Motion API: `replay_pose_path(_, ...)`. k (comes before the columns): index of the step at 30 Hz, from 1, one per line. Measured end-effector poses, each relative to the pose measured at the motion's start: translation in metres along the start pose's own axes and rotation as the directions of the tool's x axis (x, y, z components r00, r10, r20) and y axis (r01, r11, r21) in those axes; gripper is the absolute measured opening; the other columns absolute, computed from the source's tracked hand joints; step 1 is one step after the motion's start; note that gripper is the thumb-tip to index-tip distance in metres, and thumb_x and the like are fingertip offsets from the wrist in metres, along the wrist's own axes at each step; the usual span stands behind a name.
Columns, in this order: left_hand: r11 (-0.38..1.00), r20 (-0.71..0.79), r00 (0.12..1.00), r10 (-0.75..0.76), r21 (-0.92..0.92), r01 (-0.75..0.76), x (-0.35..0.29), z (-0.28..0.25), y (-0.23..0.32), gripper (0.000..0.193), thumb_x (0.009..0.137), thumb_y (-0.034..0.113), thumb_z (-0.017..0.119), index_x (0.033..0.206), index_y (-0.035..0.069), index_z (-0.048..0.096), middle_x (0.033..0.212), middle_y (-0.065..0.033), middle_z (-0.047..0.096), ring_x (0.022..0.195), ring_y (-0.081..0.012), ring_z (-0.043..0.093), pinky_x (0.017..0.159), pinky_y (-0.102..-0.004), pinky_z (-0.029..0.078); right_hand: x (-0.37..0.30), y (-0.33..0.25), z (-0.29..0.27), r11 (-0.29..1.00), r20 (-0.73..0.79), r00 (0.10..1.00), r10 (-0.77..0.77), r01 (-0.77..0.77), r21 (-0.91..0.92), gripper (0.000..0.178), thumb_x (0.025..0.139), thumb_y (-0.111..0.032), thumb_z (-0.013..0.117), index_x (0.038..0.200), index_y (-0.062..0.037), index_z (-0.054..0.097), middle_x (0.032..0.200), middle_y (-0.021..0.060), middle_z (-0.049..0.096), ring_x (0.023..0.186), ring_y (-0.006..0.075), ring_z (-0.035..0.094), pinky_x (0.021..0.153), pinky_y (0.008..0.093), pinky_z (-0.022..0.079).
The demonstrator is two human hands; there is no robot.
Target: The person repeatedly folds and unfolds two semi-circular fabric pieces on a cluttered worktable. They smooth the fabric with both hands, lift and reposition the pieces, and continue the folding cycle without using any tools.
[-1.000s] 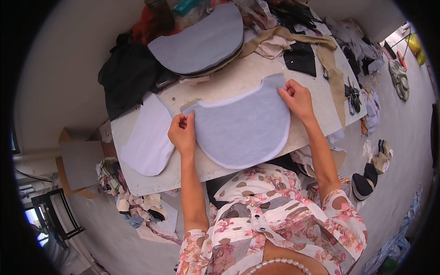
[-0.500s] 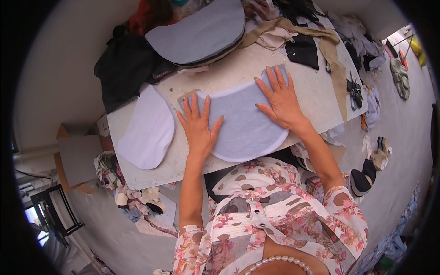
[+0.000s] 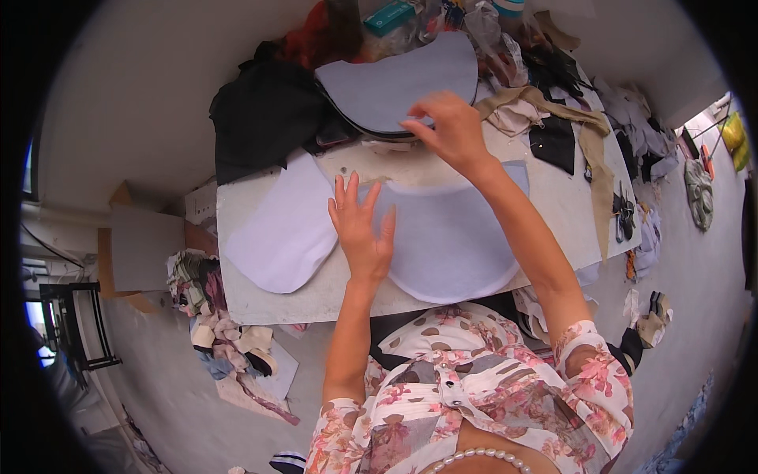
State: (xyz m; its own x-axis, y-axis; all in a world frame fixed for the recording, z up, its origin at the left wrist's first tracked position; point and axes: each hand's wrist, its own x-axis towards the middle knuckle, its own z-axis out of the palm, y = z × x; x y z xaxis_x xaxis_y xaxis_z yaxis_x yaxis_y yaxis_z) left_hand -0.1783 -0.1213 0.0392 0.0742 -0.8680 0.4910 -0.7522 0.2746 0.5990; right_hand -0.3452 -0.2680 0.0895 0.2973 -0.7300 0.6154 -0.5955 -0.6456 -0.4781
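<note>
A grey-blue curved fabric piece with a white edge lies flat on the table in front of me. Over its upper left corner rests my left hand, fingers spread and nothing held. My right hand is at the front edge of a stack of similar grey-blue pieces with dark layers beneath. Its fingers are bent, the thumb stands apart from them, and nothing shows between; they are slightly blurred. Left of my left hand, a white rounded fabric piece lies on the table.
Black cloth is heaped at the table's far left. At the right lie a black fabric piece, a tan strip and scissors. Plastic bags and a teal box sit behind the stack. Scraps are piled lower left.
My right hand has lifted off the right corner of the grey-blue piece and moved up and left to the stack. My left hand stays by the left corner. The view has shifted.
</note>
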Motion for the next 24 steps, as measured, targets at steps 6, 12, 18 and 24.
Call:
replay_pose_path(6,0.750,0.021,0.937,-0.348,-0.594,0.291,0.022,-0.003,-0.003,0.032,0.095,0.027,0.056,0.112,0.001,0.062,0.125,-0.0165,0.057,0.119,-0.0323,0.053,0.099,-0.0406,0.042,0.041,0.020,0.057,0.988,0.096,0.993,-0.064,0.077,-0.133,0.011,0.077,-0.017,0.067,0.080,-0.0068,0.066,0.079,0.0099,0.063,0.082,0.0301,0.060,0.069,0.0416,0.047)
replay_pose_path(12,-0.159,0.508,0.696,-0.507,-0.849,0.504,0.060,0.015,-0.029,0.059,0.092,0.046,0.057,0.120,-0.005,0.050,0.116,-0.0185,0.058,0.109,-0.0288,0.058,0.091,-0.0409,0.051,0.025,0.003,0.024,0.997,0.248,0.966,-0.071,0.065,0.032,0.006,0.078,-0.012,0.063,0.080,-0.0062,0.065,0.080,0.0099,0.064,0.081,0.0303,0.060,0.069,0.0409,0.047)
replay_pose_path(18,0.037,0.322,0.712,-0.624,-0.898,0.439,0.093,0.012,-0.042,0.043,0.086,0.035,0.071,0.114,0.004,0.060,0.106,-0.0034,0.063,0.091,-0.0161,0.061,0.077,-0.0313,0.051,0.001,-0.032,-0.030,0.982,0.532,0.826,-0.187,0.155,0.104,0.024,0.075,-0.011,0.068,0.098,-0.0086,0.064,0.094,0.0079,0.065,0.095,0.0288,0.060,0.079,0.0388,0.048)
replay_pose_path(24,0.829,-0.032,0.964,-0.265,-0.517,0.211,0.092,-0.011,0.013,0.024,0.089,0.022,0.069,0.103,0.002,0.070,0.085,0.0024,0.067,0.076,-0.0053,0.056,0.069,-0.0225,0.044,0.045,-0.007,-0.009,0.909,0.433,0.806,-0.403,0.298,0.291,0.062,0.069,-0.003,0.069,0.128,-0.0141,0.053,0.129,0.0131,0.055,0.131,0.0323,0.041,0.107,0.0470,0.034)
